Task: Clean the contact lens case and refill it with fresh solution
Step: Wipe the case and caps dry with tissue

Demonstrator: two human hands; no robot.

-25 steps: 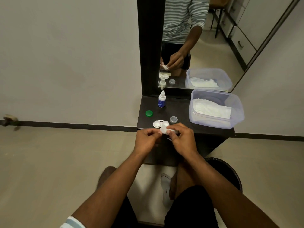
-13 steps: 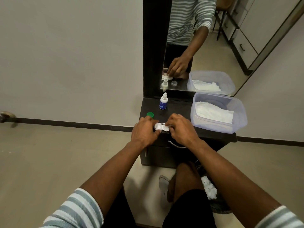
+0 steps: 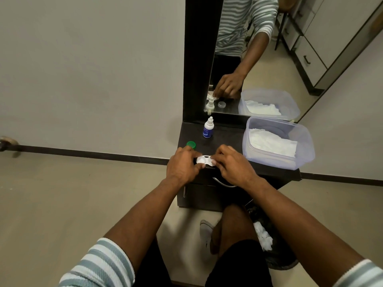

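The white twin-well lens case [image 3: 204, 159] lies uncapped near the front edge of the dark dresser top [image 3: 226, 137]. My left hand [image 3: 183, 165] holds its left end between thumb and fingers. My right hand [image 3: 234, 165] curls over the right end and pinches it, hiding that well. The green cap [image 3: 191, 144] sits just behind my left hand. The small white-and-blue solution bottle [image 3: 208, 128] stands upright farther back by the mirror. The clear second cap shows only in the mirror reflection [image 3: 221, 104].
A clear plastic tub [image 3: 302, 146] with white tissues fills the dresser's right side. The mirror [image 3: 248, 59] rises at the back. On the floor to the right of my knee stands a dark bin [image 3: 275, 255] holding crumpled tissue. A drawer handle [image 3: 222, 182] sits below my right hand.
Both hands moved forward from the dresser edge onto the lens case and now grip its two ends. The small white piece held a second ago is no longer seen.
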